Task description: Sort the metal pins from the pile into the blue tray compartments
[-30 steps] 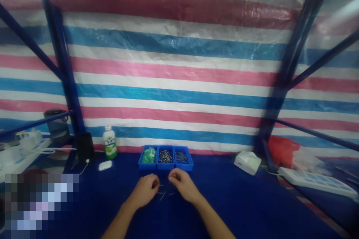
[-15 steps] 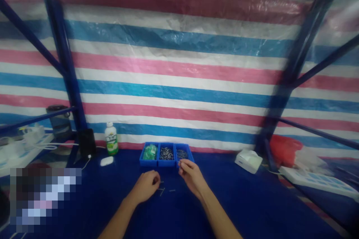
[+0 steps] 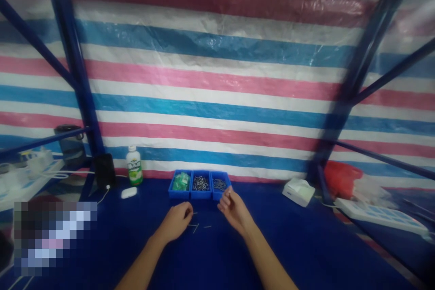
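Three small blue bins stand side by side: the left bin (image 3: 180, 196) holds green packets, the middle bin (image 3: 201, 195) short dark metal pieces, the right bin (image 3: 217, 195) thin grey pieces. My left hand (image 3: 176, 222) rests on the blue tabletop (image 3: 210, 263) with curled fingers closed on something I cannot make out. Several thin pins (image 3: 207, 226) lie beside it. Just in front of the right bin is my right hand (image 3: 234, 210), its thumb and forefinger pinched together on something too small to name, the other fingers curled.
At the back left are a white and green bottle (image 3: 135, 167), a white case (image 3: 129, 192) and a black device (image 3: 104, 171). A tissue box (image 3: 299, 192) stands right, near a red bag (image 3: 342, 176) and a power strip (image 3: 380, 218). Blue frame posts flank a striped sheet.
My right hand has turned slightly, its fingers now more spread apart below the pinch. My left hand has barely moved. The whole view has shifted slightly.
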A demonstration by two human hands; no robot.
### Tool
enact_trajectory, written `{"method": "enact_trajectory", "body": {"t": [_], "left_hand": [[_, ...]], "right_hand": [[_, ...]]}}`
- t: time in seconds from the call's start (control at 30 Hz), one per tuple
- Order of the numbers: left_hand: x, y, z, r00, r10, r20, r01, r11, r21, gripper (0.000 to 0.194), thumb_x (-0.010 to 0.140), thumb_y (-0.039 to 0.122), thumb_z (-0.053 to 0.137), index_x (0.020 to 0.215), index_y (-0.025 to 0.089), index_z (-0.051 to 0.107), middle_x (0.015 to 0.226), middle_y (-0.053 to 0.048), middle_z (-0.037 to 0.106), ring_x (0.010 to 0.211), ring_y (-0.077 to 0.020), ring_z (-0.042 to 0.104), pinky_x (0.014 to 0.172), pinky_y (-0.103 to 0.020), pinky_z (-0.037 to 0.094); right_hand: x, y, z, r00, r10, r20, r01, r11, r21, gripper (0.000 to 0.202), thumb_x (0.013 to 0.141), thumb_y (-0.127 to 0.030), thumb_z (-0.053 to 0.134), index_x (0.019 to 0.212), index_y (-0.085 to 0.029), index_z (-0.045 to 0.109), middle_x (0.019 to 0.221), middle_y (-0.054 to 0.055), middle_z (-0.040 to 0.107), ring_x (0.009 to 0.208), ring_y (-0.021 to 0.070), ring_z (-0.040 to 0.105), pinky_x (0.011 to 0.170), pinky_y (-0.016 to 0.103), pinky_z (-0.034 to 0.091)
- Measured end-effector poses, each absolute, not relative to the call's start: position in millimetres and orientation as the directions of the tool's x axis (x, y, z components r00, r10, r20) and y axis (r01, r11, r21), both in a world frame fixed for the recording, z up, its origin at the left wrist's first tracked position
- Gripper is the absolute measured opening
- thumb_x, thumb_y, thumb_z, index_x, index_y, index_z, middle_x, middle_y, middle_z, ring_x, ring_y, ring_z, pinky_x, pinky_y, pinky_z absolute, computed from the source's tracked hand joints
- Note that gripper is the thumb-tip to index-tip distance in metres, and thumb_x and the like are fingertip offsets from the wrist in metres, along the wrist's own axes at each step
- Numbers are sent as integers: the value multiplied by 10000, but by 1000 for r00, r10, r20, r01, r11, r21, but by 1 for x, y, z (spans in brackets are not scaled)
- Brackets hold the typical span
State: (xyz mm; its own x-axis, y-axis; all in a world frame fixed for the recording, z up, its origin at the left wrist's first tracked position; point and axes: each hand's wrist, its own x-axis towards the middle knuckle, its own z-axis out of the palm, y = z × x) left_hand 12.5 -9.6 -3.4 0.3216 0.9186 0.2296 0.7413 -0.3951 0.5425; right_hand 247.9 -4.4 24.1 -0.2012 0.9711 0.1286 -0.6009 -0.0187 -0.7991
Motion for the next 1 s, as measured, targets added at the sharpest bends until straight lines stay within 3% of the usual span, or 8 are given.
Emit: {"method": "enact_trajectory", "body": {"t": [0.17, 0.3, 0.43, 0.57, 0.7, 0.77, 0.87, 1.0], "left_hand": [[12, -8, -4, 329, 911, 250, 728, -413, 547, 150, 904, 260, 458, 857, 209, 592, 865, -11, 660, 792, -161, 598, 702, -253, 384], [12, -9, -4, 325, 911, 254, 714, -412, 565, 159, 908, 277, 457, 855, 208, 590, 843, -10, 658, 756, -159, 590, 679, -251, 381], [13, -10, -5, 303, 918, 257, 701, -398, 592, 168, 910, 293, 462, 846, 204, 590, 820, -12, 660, 733, -157, 591, 667, -248, 383], [15, -9, -5, 292, 916, 275, 653, -401, 643, 179, 908, 307, 467, 834, 198, 589, 777, -6, 652, 688, -148, 583, 643, -241, 388], [19, -7, -3, 278, 908, 312, 569, -418, 708, 184, 893, 311, 490, 826, 189, 610, 723, 9, 632, 654, -138, 558, 631, -233, 398], [21, -8, -1, 275, 907, 319, 535, -420, 733, 183, 882, 311, 512, 830, 187, 636, 708, 13, 631, 649, -136, 553, 629, -232, 400], [21, -12, 3, 270, 905, 328, 497, -423, 758, 173, 862, 307, 551, 838, 187, 673, 740, 6, 658, 676, -139, 567, 646, -235, 409], [20, -14, 6, 258, 908, 331, 449, -416, 791, 184, 848, 324, 584, 836, 179, 696, 773, -9, 679, 704, -148, 586, 668, -244, 428]], "right_hand": [[246, 10, 9, -160, 985, -66, -537, -143, -832, 440, 775, -529, 694, 583, -220, 447, 472, -78, 327, 405, 82, 347, 448, 239, 320], [249, 21, -1, 31, 985, -170, -487, -134, -863, 468, 725, -568, 723, 591, -210, 453, 453, -75, 384, 393, 77, 377, 406, 217, 278], [251, 22, -2, 71, 983, -167, -460, -116, -880, 428, 721, -589, 719, 728, -184, 580, 544, -37, 542, 423, 82, 469, 422, 209, 320], [243, 19, -2, 58, 994, -97, -378, -68, -923, 446, 768, -598, 657, 971, -200, 647, 719, 7, 657, 455, 96, 532, 452, 219, 361], [230, 12, -6, -68, 990, 127, -2, 127, -992, 320, 802, -493, 647, 850, -179, 674, 649, -3, 624, 454, 108, 493, 461, 237, 357], [224, 4, -4, -180, 941, 287, 185, 319, -930, 232, 813, -408, 659, 866, -186, 702, 701, 12, 649, 566, 141, 551, 547, 259, 415], [219, -9, 1, -304, 838, 452, 319, 537, -781, 124, 831, -285, 653, 901, -218, 730, 842, 31, 683, 747, 171, 603, 696, 284, 451], [216, -16, 4, -334, 808, 486, 325, 582, -745, 125, 845, -225, 630, 923, -226, 727, 880, 31, 684, 761, 168, 606, 712, 283, 455]]}}
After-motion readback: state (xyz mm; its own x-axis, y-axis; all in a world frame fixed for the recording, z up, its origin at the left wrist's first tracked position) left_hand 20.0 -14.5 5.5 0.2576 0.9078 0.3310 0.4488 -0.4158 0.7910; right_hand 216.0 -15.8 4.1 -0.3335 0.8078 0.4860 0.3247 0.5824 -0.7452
